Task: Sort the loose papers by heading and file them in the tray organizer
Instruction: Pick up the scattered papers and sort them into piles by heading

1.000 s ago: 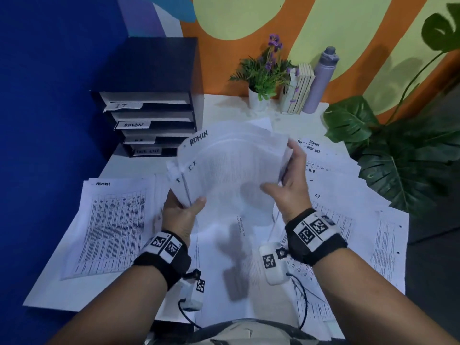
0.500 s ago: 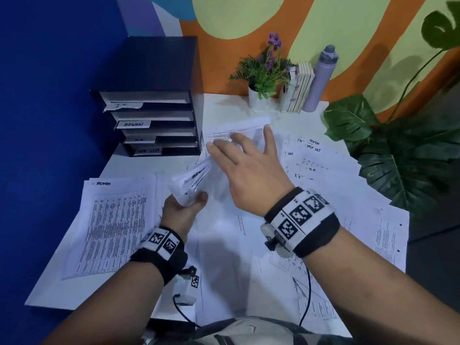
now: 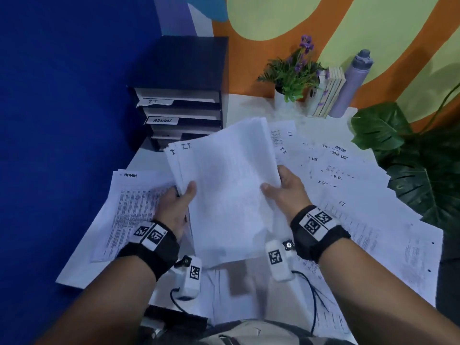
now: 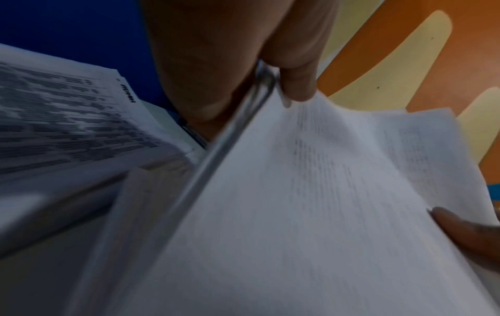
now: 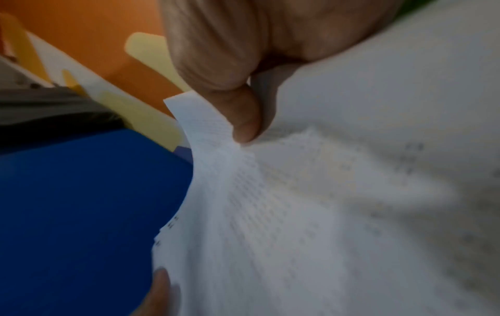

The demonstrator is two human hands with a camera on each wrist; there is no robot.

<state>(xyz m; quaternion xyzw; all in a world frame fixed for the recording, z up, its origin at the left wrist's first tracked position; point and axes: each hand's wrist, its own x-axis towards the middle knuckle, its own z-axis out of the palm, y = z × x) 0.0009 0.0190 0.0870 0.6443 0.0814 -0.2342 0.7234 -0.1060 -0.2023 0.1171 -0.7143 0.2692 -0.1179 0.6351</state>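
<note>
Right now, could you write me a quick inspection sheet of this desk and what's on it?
Surface: white desk, mostly under papers.
Job's things: stack headed IT, held up; ADMIN pile at left; loose sheets at right; organizer with IT and ADMIN labels.
Clutter: potted plant, books, bottle.
Grippers: left hand and right hand each grip a side of the stack.
Cables: wrist-camera leads.
Surroundings: blue wall, orange-and-yellow wall, big leaves.

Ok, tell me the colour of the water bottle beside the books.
The water bottle is pale purple; the head view shows it best.
</note>
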